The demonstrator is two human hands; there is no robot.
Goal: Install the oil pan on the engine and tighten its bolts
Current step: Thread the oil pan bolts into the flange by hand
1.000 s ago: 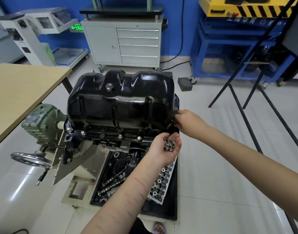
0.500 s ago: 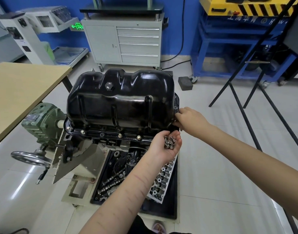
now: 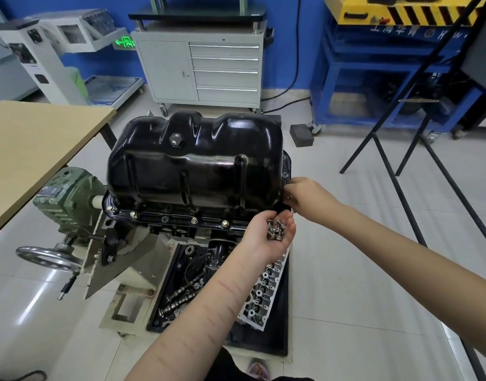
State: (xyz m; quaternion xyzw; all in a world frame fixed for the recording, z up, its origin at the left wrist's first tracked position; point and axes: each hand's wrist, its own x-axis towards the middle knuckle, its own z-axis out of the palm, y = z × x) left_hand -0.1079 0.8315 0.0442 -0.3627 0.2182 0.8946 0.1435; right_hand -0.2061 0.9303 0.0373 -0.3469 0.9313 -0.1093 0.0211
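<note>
The oil pan sits on top of the engine. A table stands to its left, a cabinet behind it, and a tray of parts lies in front.

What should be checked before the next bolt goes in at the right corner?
1. Oil pan seated on engine: ok, flange lies along the block.
2. Front flange bolts placed: ok, several heads show.
3. Spare bolts ready: ok, cupped in left hand.
4. Right hand at right corner: ok, fingers at the flange.
5. Bolt started in its hole: cannot tell, hand hides it.
6. Bolts tight: cannot tell.
</note>
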